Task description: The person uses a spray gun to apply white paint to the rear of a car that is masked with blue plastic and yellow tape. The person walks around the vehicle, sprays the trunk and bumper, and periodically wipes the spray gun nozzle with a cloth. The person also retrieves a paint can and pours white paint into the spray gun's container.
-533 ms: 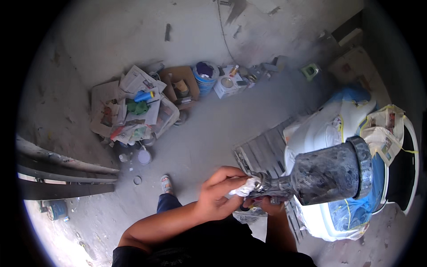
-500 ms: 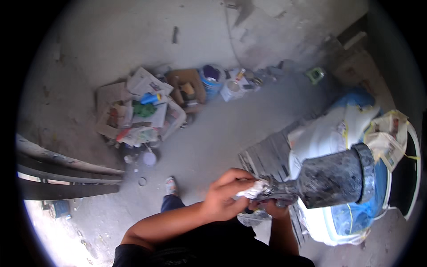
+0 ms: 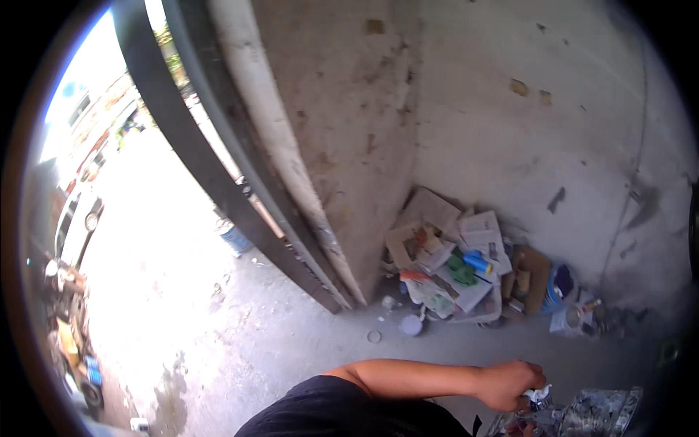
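Near the lower right edge, my left hand (image 3: 510, 384) is closed on a crumpled white wad (image 3: 539, 395), paper or cloth, and presses it against the front of a spray gun (image 3: 582, 416). The gun's cup is streaked with dark and pale paint and points right. Only a few fingers of my right hand (image 3: 521, 422) show below the left, wrapped at the gun's body; the rest is cut off by the lower edge.
Ahead lies a heap of newspaper (image 3: 473, 295) and cardboard with a blue and a green item on it. A cardboard box (image 3: 535, 273) and a blue-white bucket (image 3: 559, 284) stand beside it. Tall door panels (image 3: 218, 175) open onto a bright yard at left, where a car (image 3: 84, 215) is parked.
My view has swung left to the doorway, so the gun and both hands now sit at the lower right. The wrapped white panel at right has left the picture. My left hand still holds the wad.
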`<act>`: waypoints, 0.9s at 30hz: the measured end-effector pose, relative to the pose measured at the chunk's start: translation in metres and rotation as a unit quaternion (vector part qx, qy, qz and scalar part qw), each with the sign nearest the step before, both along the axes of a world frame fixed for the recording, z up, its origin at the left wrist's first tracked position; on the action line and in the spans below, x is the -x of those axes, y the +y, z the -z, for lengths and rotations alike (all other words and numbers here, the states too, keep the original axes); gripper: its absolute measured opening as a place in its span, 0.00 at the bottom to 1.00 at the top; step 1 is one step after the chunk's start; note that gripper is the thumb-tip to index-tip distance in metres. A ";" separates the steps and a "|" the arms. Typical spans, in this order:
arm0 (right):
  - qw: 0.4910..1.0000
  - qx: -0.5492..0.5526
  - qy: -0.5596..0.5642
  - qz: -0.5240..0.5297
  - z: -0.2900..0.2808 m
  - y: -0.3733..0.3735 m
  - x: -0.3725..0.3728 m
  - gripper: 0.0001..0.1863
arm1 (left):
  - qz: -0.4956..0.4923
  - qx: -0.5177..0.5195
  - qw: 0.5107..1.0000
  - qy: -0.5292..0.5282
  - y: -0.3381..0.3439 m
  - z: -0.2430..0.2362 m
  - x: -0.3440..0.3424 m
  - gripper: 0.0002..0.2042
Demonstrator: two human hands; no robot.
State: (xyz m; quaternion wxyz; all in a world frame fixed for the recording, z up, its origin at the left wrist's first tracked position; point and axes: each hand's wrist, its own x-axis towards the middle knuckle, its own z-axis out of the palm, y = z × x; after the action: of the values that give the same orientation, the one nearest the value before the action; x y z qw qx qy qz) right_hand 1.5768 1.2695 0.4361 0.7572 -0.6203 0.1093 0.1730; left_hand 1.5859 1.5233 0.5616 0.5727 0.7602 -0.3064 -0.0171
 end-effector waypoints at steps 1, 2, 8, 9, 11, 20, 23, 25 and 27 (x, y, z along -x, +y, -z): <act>1.000 -0.003 -0.002 -0.031 0.004 0.015 -0.014 0.17 | 0.001 -0.021 1.000 -0.001 0.007 0.001 0.001 0.12; 0.998 0.002 -0.005 -0.061 0.006 0.028 -0.023 0.18 | -0.007 -0.002 1.000 -0.004 0.010 0.005 0.003 0.12; 0.978 -0.009 -0.017 -0.208 0.012 0.076 -0.056 0.18 | -0.042 0.115 0.991 0.061 0.017 0.035 0.019 0.11; 0.974 -0.011 -0.019 -0.226 0.012 0.081 -0.058 0.19 | -0.041 0.132 0.985 0.104 0.019 0.036 0.022 0.12; 0.967 -0.014 -0.023 -0.254 0.011 0.087 -0.063 0.19 | -0.035 0.170 0.967 0.189 0.025 0.032 0.027 0.12; 0.949 -0.023 -0.024 -0.313 0.012 0.088 -0.074 0.20 | -0.233 0.103 0.957 -0.137 -0.005 0.036 0.039 0.14; 0.951 -0.018 -0.024 -0.308 0.012 0.080 -0.071 0.20 | -0.258 0.090 0.954 -0.122 -0.022 0.036 0.040 0.15; 0.952 -0.021 -0.022 -0.303 0.012 0.071 -0.069 0.21 | -0.262 0.110 0.953 -0.109 -0.033 0.040 0.041 0.15; 0.955 -0.020 -0.022 -0.294 0.012 0.062 -0.068 0.21 | -0.258 0.117 0.953 -0.105 -0.037 0.038 0.039 0.15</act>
State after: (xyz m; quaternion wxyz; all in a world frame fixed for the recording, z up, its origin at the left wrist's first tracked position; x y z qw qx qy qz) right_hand 1.6445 1.3316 0.4239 0.6871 -0.6133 -0.0980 0.3770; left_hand 1.5466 1.4859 0.5233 0.6069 0.7388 -0.1576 0.2471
